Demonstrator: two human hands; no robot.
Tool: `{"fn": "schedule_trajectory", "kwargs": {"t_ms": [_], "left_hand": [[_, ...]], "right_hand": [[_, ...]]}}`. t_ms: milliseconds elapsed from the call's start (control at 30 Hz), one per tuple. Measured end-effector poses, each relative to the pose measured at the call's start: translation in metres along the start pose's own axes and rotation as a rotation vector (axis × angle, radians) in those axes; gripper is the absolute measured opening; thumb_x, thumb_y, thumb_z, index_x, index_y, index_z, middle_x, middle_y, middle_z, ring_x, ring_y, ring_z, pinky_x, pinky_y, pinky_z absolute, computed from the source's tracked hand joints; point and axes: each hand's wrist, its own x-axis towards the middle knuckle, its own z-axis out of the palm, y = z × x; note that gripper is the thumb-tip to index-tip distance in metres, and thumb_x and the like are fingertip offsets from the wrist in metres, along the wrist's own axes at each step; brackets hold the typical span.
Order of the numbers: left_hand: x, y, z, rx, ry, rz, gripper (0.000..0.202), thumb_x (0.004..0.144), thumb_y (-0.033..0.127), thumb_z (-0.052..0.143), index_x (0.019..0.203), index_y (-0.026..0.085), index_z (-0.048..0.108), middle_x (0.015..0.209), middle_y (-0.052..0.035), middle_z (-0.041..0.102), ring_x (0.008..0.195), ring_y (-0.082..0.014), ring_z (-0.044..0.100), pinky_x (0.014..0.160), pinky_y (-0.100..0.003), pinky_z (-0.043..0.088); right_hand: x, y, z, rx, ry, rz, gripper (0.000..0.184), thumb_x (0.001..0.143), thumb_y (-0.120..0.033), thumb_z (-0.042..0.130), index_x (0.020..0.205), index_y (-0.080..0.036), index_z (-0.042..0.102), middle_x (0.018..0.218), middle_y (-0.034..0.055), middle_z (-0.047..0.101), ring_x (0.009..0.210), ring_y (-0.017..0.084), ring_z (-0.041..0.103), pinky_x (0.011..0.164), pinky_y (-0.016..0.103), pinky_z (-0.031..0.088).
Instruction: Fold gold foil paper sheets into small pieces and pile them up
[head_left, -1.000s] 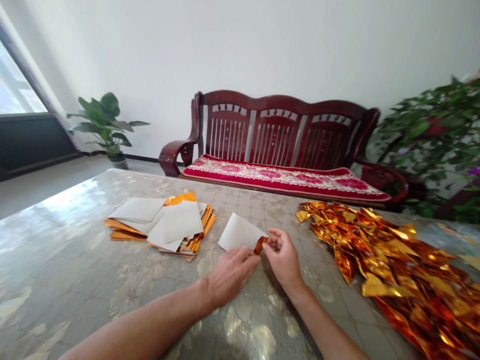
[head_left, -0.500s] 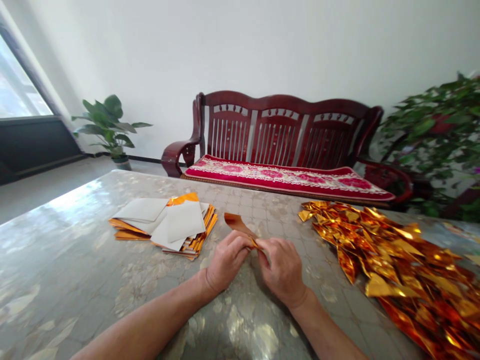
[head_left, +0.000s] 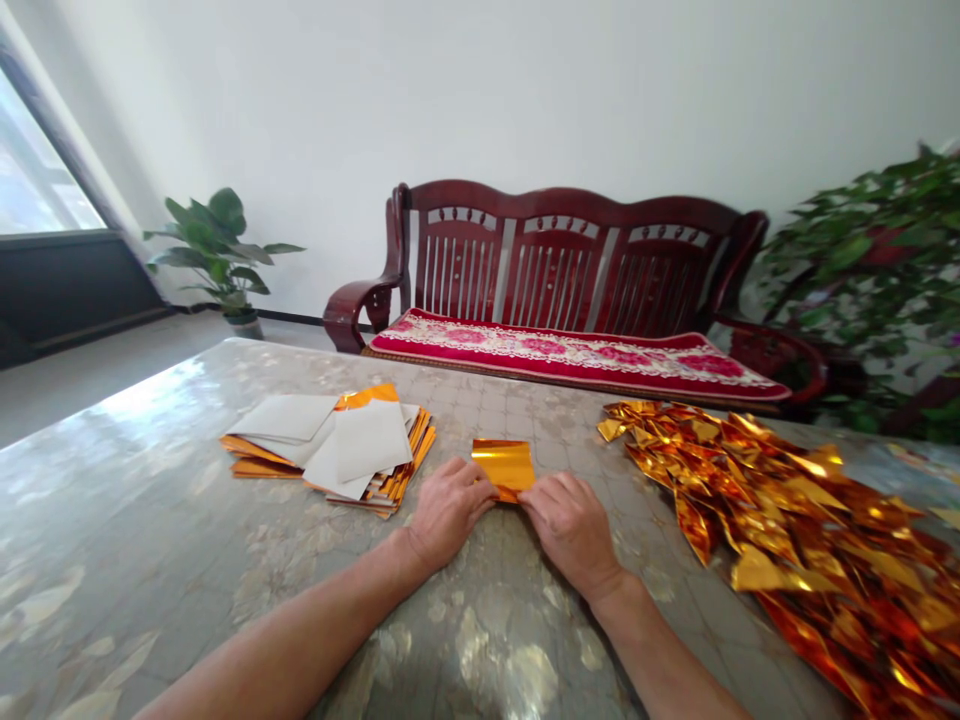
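Between my hands is a sheet of gold foil paper (head_left: 504,466), its shiny side up and its near edge curled or folded. My left hand (head_left: 451,508) pinches the near left corner, fingers closed. At the near right corner, my right hand (head_left: 571,525) grips the same sheet between thumb and fingers. To the left lies a stack of foil paper sheets (head_left: 371,445), mostly pale side up with orange-gold edges showing. A large heap of folded gold foil pieces (head_left: 780,520) spreads over the right side of the table.
The table (head_left: 225,560) has a glossy patterned cover. Behind it stands a dark red wooden bench (head_left: 555,270) with a red floral seat cover (head_left: 570,350). Potted plants stand at the left (head_left: 225,250) and right (head_left: 877,260).
The foil paper, bunched and seen edge-on before, now lies flatter with its gold face showing. My hands have moved slightly apart along its near edge.
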Motion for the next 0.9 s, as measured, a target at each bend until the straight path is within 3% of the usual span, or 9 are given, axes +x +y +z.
{"fn": "schedule_trajectory", "kwargs": {"t_ms": [300,567,900], "left_hand": [[0.003,-0.006,0.001,-0.003,-0.111,-0.043,0.027,0.098,0.031,0.05,0.084,0.023,0.071,0.084,-0.0012,0.067,0.083,-0.0172,0.056,0.075,-0.027,0.041],[0.008,-0.01,0.004,-0.121,-0.165,-0.267,0.02,0.091,0.031,0.059,0.083,0.021,0.074,0.086,-0.0014,0.071,0.086,-0.0175,0.062,0.078,-0.027,0.041],[0.018,-0.008,0.002,0.027,-0.192,-0.351,0.028,0.093,0.037,0.052,0.079,0.02,0.07,0.083,-0.004,0.07,0.083,-0.0194,0.061,0.072,-0.028,0.04]], "right_hand": [[-0.004,0.007,0.007,0.187,-0.109,0.067,0.013,0.095,-0.029,0.058,0.094,-0.024,0.07,0.088,0.0032,0.067,0.089,0.021,0.056,0.079,0.032,0.041],[-0.001,0.012,0.013,0.269,-0.131,0.205,0.017,0.094,-0.029,0.057,0.089,-0.026,0.072,0.086,0.0017,0.068,0.089,0.02,0.057,0.077,0.031,0.042],[0.009,0.009,0.014,0.239,-0.119,0.32,0.012,0.092,-0.025,0.055,0.09,-0.025,0.066,0.089,0.002,0.071,0.085,0.02,0.061,0.074,0.031,0.04]]}}
